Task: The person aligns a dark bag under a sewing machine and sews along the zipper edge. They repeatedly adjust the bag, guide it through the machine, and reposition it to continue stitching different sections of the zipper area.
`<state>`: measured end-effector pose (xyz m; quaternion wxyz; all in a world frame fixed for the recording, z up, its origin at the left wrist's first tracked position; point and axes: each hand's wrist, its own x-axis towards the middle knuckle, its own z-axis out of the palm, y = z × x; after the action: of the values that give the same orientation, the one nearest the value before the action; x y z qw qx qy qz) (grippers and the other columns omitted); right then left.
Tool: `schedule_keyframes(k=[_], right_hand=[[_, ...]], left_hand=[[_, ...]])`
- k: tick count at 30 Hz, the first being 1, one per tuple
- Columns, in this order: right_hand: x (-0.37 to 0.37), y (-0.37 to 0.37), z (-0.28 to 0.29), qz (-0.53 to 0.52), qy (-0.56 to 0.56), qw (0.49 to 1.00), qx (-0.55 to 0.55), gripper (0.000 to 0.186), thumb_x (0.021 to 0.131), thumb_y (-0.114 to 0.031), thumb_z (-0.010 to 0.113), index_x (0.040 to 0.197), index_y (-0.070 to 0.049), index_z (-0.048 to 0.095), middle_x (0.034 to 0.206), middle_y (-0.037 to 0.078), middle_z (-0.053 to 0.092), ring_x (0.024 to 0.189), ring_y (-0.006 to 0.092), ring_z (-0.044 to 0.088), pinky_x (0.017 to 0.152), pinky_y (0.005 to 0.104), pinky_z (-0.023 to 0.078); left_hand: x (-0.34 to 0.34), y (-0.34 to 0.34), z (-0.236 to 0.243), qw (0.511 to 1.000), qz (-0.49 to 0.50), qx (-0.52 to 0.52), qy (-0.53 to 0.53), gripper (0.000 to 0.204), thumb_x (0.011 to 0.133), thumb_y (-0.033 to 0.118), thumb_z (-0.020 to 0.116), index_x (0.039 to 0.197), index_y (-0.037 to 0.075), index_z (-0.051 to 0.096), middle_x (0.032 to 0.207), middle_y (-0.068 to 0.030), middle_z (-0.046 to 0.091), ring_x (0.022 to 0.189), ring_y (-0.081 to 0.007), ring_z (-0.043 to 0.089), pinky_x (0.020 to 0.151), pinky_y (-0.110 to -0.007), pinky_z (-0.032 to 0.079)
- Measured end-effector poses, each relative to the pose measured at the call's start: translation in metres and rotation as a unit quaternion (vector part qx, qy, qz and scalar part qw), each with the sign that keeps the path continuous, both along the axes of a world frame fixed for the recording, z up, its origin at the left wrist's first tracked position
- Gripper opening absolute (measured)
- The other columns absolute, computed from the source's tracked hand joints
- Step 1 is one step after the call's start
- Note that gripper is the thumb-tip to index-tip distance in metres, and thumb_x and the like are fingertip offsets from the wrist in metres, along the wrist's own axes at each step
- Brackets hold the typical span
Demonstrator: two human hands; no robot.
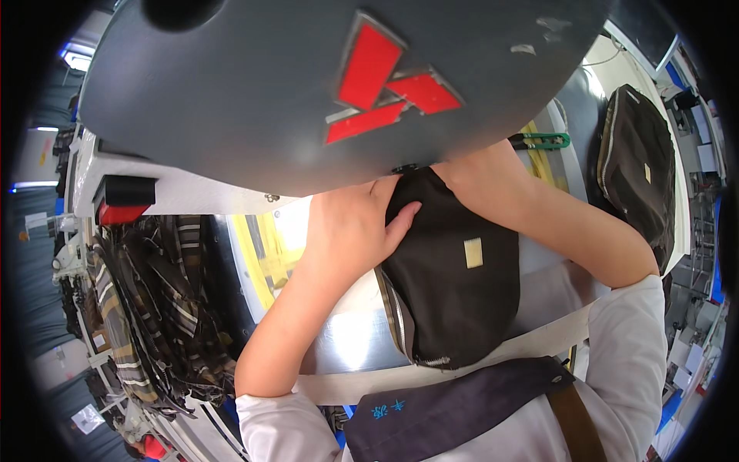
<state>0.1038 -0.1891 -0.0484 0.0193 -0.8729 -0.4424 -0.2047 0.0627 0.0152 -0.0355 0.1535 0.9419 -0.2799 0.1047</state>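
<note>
A dark brown fabric pouch [454,308] with a small cream label lies under the sewing machine head [254,100]. A zipper runs down its left edge. My left hand [350,223] is at the pouch's upper left edge, its thumb resting on the cloth; its other fingers are hidden behind the machine head. From the right, my right hand [469,173] reaches over the pouch's upper corner. Its fingers cannot be seen under the machine head. The pouch's far end also disappears there.
On the right lies a similar dark zipped pouch [639,165]. Striped dark fabric pieces [165,300] hang in a heap at the left. Yellow strips [262,250] show on the shiny machine bed [339,350]. A green-handled tool [548,140] lies beyond my right wrist.
</note>
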Motion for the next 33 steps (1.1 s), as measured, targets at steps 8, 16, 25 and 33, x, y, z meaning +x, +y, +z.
schedule_keyframes(k=[8,16,25,33], right_hand=[[0.002,0.001,-0.001,0.000,0.007,1.000,0.007,0.014,0.071,-0.012,0.061,0.081,-0.004,0.065,0.087,0.002,0.059,0.088,0.0165,0.058,0.073,0.0285,0.048],[0.001,0.000,0.000,-0.001,-0.001,1.000,0.019,0.014,0.072,-0.012,0.060,0.082,-0.004,0.064,0.089,0.003,0.058,0.089,0.0173,0.057,0.074,0.0294,0.048],[-0.004,-0.001,-0.002,0.000,0.043,0.997,0.061,0.020,0.074,-0.013,0.059,0.090,-0.001,0.062,0.094,0.004,0.058,0.089,0.0182,0.057,0.073,0.0303,0.050],[-0.013,-0.003,-0.002,0.004,0.050,0.996,0.068,0.027,0.073,-0.012,0.060,0.097,0.001,0.063,0.095,0.005,0.057,0.087,0.0178,0.057,0.069,0.0288,0.050]], left_hand=[[0.000,0.001,-0.003,1.000,0.005,-0.024,-0.006,0.038,0.074,0.021,0.074,0.106,0.002,0.065,0.097,-0.0110,0.066,0.087,-0.0307,0.062,0.078,-0.039,0.047],[0.000,-0.001,-0.002,1.000,0.001,-0.022,-0.021,0.038,0.074,0.021,0.074,0.106,0.002,0.065,0.096,-0.0106,0.065,0.086,-0.0305,0.061,0.079,-0.039,0.047],[-0.005,-0.001,0.003,0.999,0.014,-0.004,0.035,0.040,0.075,0.024,0.073,0.109,0.004,0.065,0.105,-0.0103,0.063,0.094,-0.0294,0.061,0.083,-0.039,0.047],[-0.015,-0.002,0.003,1.000,-0.014,0.016,0.008,0.043,0.075,0.028,0.074,0.113,0.011,0.066,0.118,-0.0092,0.058,0.105,-0.0255,0.059,0.093,-0.041,0.045]])
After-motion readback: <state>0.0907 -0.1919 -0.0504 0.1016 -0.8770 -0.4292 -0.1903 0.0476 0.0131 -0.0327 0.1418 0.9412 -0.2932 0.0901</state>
